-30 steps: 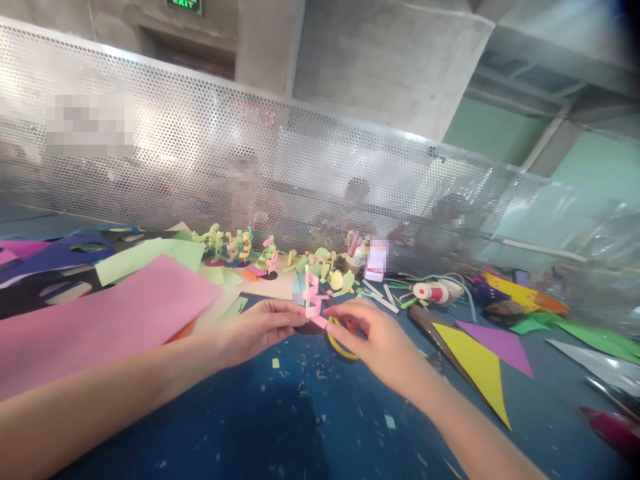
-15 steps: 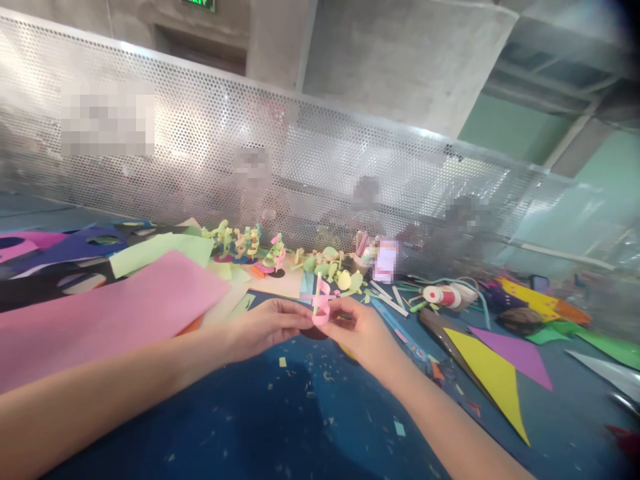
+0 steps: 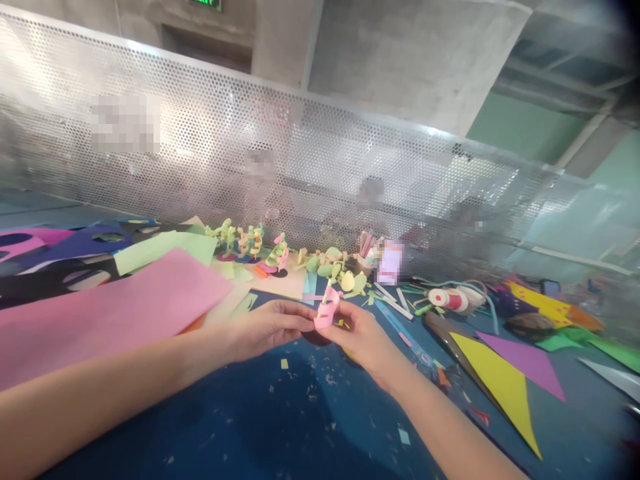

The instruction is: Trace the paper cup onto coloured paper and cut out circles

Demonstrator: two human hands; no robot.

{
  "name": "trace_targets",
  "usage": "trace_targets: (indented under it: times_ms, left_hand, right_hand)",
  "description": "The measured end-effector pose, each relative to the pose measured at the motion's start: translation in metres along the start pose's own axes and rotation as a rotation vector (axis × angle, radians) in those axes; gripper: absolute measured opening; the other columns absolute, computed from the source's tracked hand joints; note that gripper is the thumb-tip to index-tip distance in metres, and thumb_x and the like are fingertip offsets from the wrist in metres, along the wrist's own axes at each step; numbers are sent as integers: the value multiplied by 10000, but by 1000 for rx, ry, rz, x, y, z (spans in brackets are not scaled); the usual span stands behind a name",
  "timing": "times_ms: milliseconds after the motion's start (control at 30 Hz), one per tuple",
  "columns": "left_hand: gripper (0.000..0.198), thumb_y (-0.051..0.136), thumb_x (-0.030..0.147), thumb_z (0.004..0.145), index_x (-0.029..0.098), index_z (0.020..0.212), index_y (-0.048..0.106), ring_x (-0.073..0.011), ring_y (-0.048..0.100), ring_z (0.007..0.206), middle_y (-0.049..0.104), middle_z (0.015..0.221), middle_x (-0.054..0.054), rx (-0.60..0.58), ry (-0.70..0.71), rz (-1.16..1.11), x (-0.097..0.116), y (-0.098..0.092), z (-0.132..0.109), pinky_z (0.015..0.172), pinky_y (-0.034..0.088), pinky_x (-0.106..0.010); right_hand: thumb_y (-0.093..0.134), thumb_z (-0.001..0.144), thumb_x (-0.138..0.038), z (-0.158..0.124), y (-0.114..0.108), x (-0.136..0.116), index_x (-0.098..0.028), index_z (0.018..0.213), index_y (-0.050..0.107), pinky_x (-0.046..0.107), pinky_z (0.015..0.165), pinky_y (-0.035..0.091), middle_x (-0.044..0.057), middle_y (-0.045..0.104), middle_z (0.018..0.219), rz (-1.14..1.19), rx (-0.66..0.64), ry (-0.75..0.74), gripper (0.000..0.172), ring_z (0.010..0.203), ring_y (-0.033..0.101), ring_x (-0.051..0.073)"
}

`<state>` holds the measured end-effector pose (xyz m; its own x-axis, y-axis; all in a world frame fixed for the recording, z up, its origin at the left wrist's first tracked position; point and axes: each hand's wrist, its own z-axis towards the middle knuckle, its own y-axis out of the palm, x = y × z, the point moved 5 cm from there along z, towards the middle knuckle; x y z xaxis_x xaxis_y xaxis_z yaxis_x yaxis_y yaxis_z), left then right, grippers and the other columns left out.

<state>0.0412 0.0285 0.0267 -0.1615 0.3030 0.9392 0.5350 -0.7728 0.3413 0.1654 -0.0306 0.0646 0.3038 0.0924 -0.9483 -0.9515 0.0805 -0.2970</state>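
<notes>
A pink paper strip (image 3: 326, 316) curls in a spiral around a thin pale-yellow stem, in front of me over the blue table. Under it shows a dark round base (image 3: 317, 338), partly covered by fingers. My left hand (image 3: 280, 325) pinches the lower left of the strip between thumb and fingertips. From the other side, my right hand (image 3: 361, 337) grips the strip's right edge, its fingers curled. A bit of yellow peeks out beneath the right hand, too hidden to name. The stem leans slightly to the right.
Behind the hands stand several small paper figures (image 3: 280, 257). Coloured sheets, among them a pink sheet (image 3: 125, 313), cover the left. To the right lie a ruler (image 3: 407, 337), a red-and-white spool (image 3: 447, 299) and a yellow sheet (image 3: 500, 387). A perforated metal screen (image 3: 310, 160) closes the back.
The pink spiral and its stem have turned and now lean more to the right. Both hands keep their pinch. The whole view has shifted slightly.
</notes>
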Motion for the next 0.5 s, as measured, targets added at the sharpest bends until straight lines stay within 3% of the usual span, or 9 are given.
trace_targets:
  times_ms: [200,500]
  left_hand:
    - [169,734,193,709,153,872,718,-113,612,834,688,854,-27,6,-13,-10,-3,-3,2,838,424,-223]
    - [157,754,192,684,159,835,724,-100,605,823,686,820,-16,35,-32,-24,-4,-5,1,820,422,-202]
  right_hand:
    - [704,702,-292,1,2,8,-175,858,626,303,794,492,8,638,866,80,-33,-1,210,823,610,163]
    - [702,723,-282,3,0,15,-153,917,658,289,804,492,29,671,905,78,-38,-2,237,836,623,163]
